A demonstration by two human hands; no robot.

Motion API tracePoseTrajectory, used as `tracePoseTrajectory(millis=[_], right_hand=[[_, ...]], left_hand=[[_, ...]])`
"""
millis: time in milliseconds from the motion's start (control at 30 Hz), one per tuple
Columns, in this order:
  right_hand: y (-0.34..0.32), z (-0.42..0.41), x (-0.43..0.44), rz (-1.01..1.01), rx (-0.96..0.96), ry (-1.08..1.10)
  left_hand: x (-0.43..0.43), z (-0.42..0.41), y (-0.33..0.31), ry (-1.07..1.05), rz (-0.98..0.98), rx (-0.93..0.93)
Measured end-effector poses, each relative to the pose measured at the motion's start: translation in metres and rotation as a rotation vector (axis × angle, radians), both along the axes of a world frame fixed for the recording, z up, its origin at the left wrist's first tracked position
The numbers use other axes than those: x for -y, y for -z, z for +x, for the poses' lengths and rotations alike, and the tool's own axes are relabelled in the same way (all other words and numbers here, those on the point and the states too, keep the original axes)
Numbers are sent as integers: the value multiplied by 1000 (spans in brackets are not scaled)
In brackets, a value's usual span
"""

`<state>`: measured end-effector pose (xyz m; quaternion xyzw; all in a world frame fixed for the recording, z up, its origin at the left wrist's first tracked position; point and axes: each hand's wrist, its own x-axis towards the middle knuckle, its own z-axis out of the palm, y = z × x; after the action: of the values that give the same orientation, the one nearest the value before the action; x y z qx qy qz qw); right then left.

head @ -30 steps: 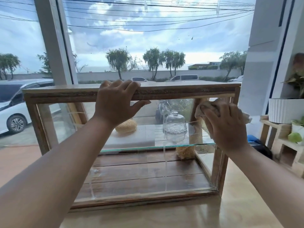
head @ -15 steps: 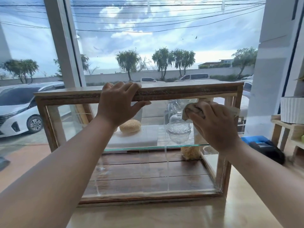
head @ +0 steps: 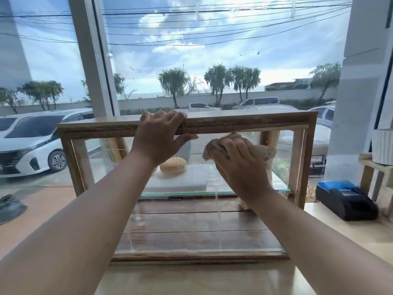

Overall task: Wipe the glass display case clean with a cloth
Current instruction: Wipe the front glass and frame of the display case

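The right hand has slid leftward across the front pane since half a second ago, from near the right post toward the middle, taking the crumpled beige cloth with it; the left hand has not shifted.

Head view, the only one: the wood-framed glass display case stands on the pale wooden counter, front pane facing the person; the left hand is clamped over the top rail, fingers curled on top and thumb under the edge; the right hand's fingers are closed on the cloth, pressing it flat to the upper glass just below that rail.

Risks, as a judgement: a hard push could skid the case back toward the window if the bracing grip slackens; the pane may flex in its frame; a streak runs down the glass, so hurried strokes could smear rather than clear.

The count: two hands, one cloth, one case, one glass shelf inside, one round sesame bun on one white board; one black-and-blue receipt printer to the right.
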<state>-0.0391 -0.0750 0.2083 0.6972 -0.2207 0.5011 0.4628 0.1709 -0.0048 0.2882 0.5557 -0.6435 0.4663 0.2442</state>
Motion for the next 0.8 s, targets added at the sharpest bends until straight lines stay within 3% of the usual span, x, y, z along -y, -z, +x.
tracePoseTrajectory(millis=[100, 233, 367, 600, 800], right_hand=[[2, -27, 7, -50, -90, 11], [1, -40, 12, 40, 40, 46], [-3, -1, 1, 93, 133, 33], [3, -29, 11, -79, -140, 38], [-7, -80, 35, -98, -135, 124]], left_hand=[[0, 0, 0, 1, 3, -8], [1, 2, 0, 13, -1, -10], [4, 5, 2, 17, -23, 10], [9, 17, -3, 27, -109, 147], [16, 21, 1, 28, -206, 171]])
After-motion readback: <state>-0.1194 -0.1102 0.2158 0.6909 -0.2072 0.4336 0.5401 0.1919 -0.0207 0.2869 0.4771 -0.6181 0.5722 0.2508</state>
